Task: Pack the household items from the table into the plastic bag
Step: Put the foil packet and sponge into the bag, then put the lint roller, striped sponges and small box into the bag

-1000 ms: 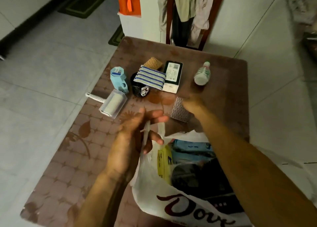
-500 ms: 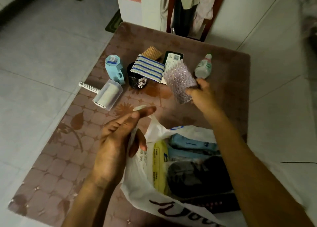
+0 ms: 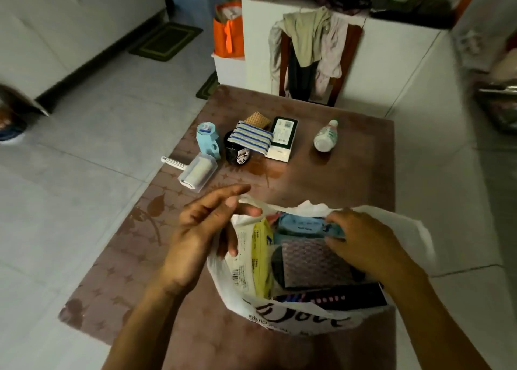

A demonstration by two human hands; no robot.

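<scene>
Brown patterned bench [image 3: 349, 179] on pale grey tiled floor [image 3: 84, 173]; at 12 o'clock past the far edge, a wooden chair [image 3: 349, 62] draped with clothes against a white cabinet [image 3: 391, 62], orange bag [image 3: 228, 36] at 11, dark mat [image 3: 166, 41] at 10. White plastic bag [image 3: 293, 319] sits at the near edge, 6 o'clock, mouth open: yellow pack [image 3: 261, 255], blue pack [image 3: 302, 225], bubble-wrapped item [image 3: 313, 263] already inside. Left hand [image 3: 195, 238] at the bag's 9 o'clock rim, fingers [image 3: 223, 199] loosely spread with the handle strip between them. Right hand [image 3: 366, 243] is in the bag mouth at 3 o'clock on the bubble-wrapped item; its fingers are hidden, can't tell the grip. Still on the bench around 12: lint roller [image 3: 197, 172], light blue container [image 3: 207, 138], black cup [image 3: 237, 151] under a striped cloth [image 3: 250, 140], tan sponge [image 3: 257, 119], boxed item [image 3: 282, 138], white bottle [image 3: 326, 137] lying alone at 1. Nothing between bag and these.
</scene>
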